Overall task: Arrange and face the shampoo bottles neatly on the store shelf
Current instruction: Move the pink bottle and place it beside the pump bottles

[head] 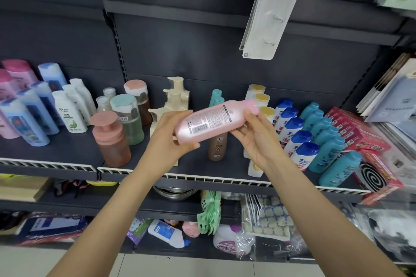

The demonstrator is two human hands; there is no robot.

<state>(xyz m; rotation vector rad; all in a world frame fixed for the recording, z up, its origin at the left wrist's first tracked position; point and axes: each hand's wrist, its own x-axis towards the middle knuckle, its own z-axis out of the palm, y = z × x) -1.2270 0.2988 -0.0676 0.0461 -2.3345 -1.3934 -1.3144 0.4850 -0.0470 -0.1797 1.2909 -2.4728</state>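
Observation:
A pink shampoo bottle (211, 120) lies sideways in the air in front of the dark shelf (67, 150), its back label and barcode facing me, cap to the right. My left hand (168, 137) grips its base end, thumb under and fingers over the top. My right hand (254, 135) holds the cap end, fingers curled round the neck. Behind the bottle stand a brown bottle (217, 147), cream pump bottles (175, 96) and a teal bottle (216, 96). Yellow-capped white bottles (262, 98) stand partly hidden by my right hand.
Rows of white-and-blue bottles (292, 132) and teal bottles (326, 141) fill the right. Red boxes (369, 155) sit at the far right edge. Pump bottles (112, 141), white bottles (69, 112) and blue bottles (29, 119) stand left. A white hook strip (270, 11) hangs overhead.

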